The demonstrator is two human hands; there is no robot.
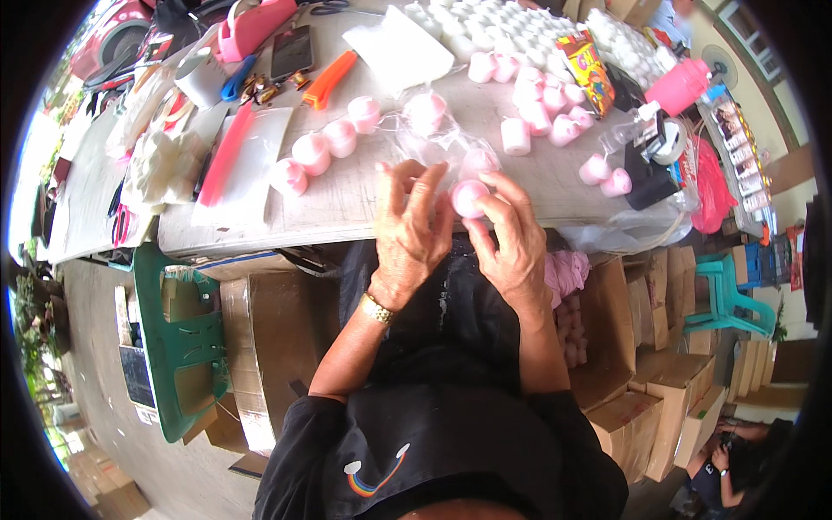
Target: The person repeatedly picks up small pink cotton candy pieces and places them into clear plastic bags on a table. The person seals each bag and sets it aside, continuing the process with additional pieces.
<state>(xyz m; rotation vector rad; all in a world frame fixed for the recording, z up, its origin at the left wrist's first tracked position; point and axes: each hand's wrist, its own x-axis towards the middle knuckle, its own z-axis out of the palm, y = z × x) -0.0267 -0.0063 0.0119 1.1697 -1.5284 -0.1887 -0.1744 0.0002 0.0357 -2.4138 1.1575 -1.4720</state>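
Observation:
A small round pink piece, probably a candle (469,198), is between the thumb and fingers of my right hand (511,243) just above the table's near edge. My left hand (412,225), with a gold watch on its wrist, is close beside it, fingers bent and apart at some clear plastic film (425,149). Another pink candle (479,162) lies just beyond my right fingertips, and one more pink candle (425,113) sits farther off at the film. To the left, several pink candles (312,152) stand in a slanting row.
More pink candles (537,104) and many white ones (520,30) cover the far right of the table (347,204). An orange-handled cutter (329,80), a phone (292,52) and a pink tape dispenser (256,28) lie far left. Cardboard boxes (273,338) and a green chair (186,347) stand below.

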